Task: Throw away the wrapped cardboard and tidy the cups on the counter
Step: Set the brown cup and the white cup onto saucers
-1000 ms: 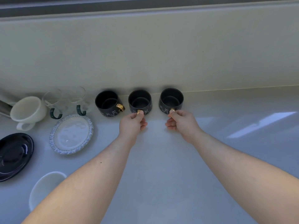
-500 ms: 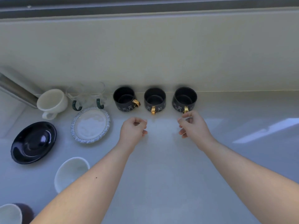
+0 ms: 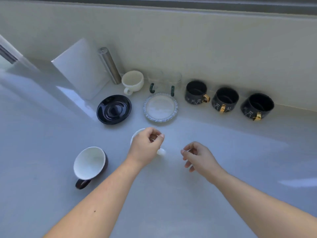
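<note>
Three black mugs with gold handles (image 3: 195,91) (image 3: 225,99) (image 3: 257,105) stand in a row along the back wall at the right. My left hand (image 3: 145,145) hovers with loosely curled fingers over a small white cup (image 3: 137,133). The cup is mostly hidden beneath it, and only part of the rim and the handle show. I see no grip on the cup. My right hand (image 3: 197,156) hangs just to the right above bare counter, fingers apart and holding nothing. A dark cup with a white inside (image 3: 89,164) sits front left.
Left of the mugs stand two glass cups with green handles (image 3: 155,79) (image 3: 174,82) and a cream cup (image 3: 133,81). In front lie a patterned white plate (image 3: 160,107) and a black saucer (image 3: 114,109). A steel cylinder (image 3: 109,66) and a white flat panel (image 3: 78,69) lean at the wall.
Both hands let go of the black mugs' gold handles and drew back toward me. The view swung left, and my left hand now hovers over the white cup.
</note>
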